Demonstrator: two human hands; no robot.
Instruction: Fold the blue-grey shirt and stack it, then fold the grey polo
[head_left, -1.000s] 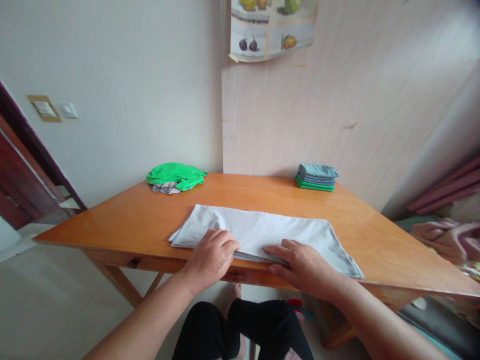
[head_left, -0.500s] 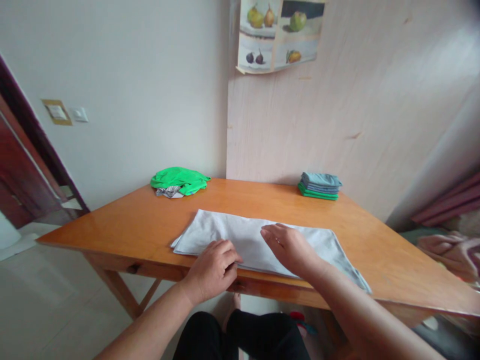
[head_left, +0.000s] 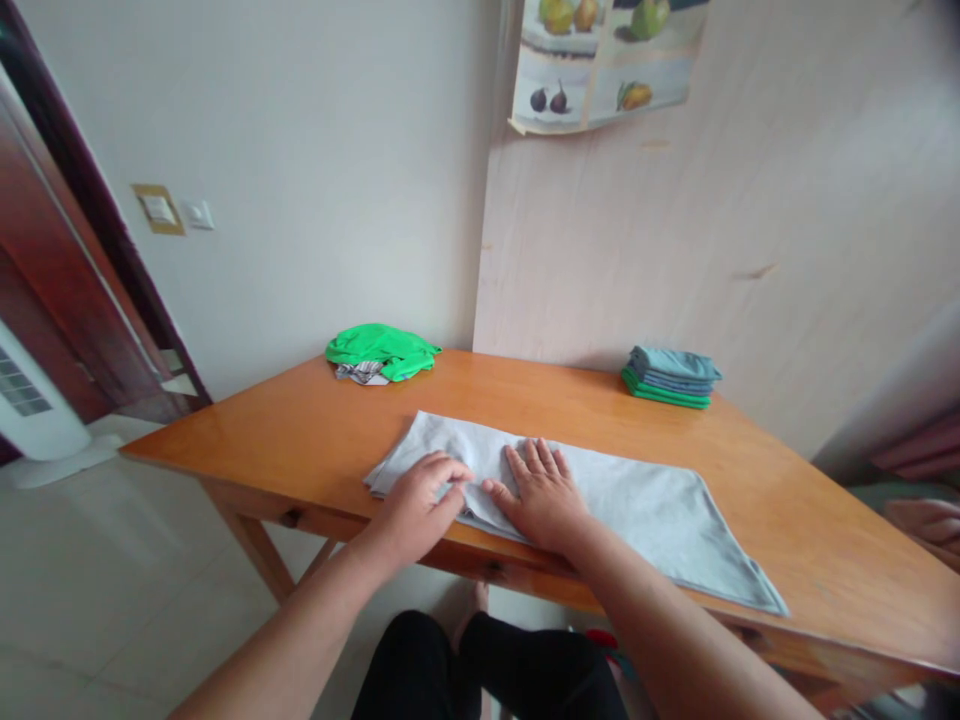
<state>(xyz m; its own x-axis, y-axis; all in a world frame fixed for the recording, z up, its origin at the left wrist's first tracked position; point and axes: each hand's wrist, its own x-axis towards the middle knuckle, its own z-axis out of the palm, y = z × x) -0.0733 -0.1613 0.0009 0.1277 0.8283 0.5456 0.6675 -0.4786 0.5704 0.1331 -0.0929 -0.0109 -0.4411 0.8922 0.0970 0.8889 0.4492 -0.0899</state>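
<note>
A light grey folded garment [head_left: 637, 500] lies in a long strip along the front edge of the wooden table. My right hand [head_left: 544, 495] rests palm down on its middle with the fingers spread. Just to the left, my left hand [head_left: 424, 505] is curled, thumb and forefinger pinched at the cloth near the front edge. The garment's left end shows stacked layers, and its right end slants toward the table's front. What kind of garment it is I cannot tell.
On the wooden table [head_left: 555, 400], a loose bright green cloth heap [head_left: 382, 348] with a striped piece beneath sits back left. A neat stack of folded blue and green clothes [head_left: 671, 376] stands back right. A wall rises behind, with a fruit picture [head_left: 607, 65].
My right hand has come down from above the garment and now lies flat and spread on it. My left hand has shifted slightly, its fingers closing at the cloth. The view has turned a little left.
</note>
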